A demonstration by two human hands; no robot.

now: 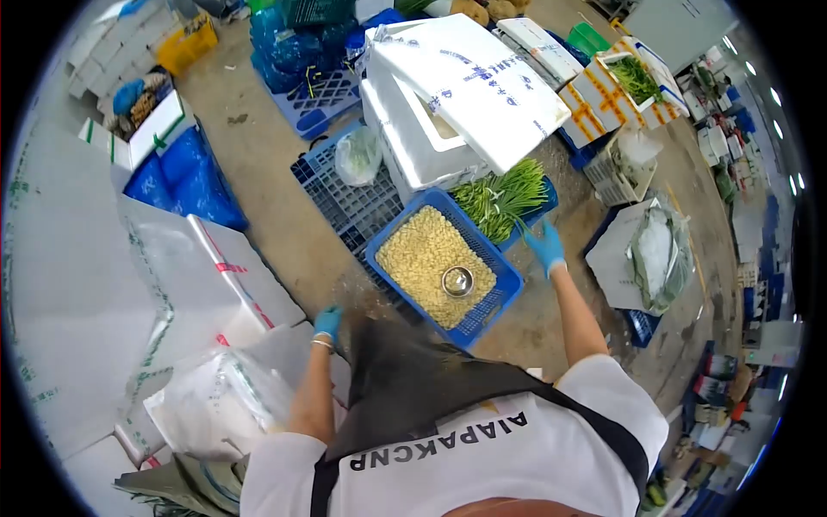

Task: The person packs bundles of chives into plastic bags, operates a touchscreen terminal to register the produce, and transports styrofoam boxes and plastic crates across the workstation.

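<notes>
My right hand (544, 247), in a blue glove, reaches beside a bunch of long green stalks (504, 200). Its fingers are apart, with the fingertips at the stalk ends; I cannot tell whether they touch. Just left of it stands a blue plastic basket (484, 330) filled with pale yellow, peeled clove-like pieces (426, 250). A round metal bowl (457, 282) rests on those pieces. My left hand (327, 321), also gloved in blue, hangs low near the white boxes at my left. Its fingers are too small and blurred to read.
A white foam box (401, 129) with a tilted lid (482, 82) stands behind the basket, on blue pallets (340, 202) with a plastic bag (357, 157). Foam boxes (250, 276) line my left. At right is a box with a bag (659, 258) and a pale crate (622, 177).
</notes>
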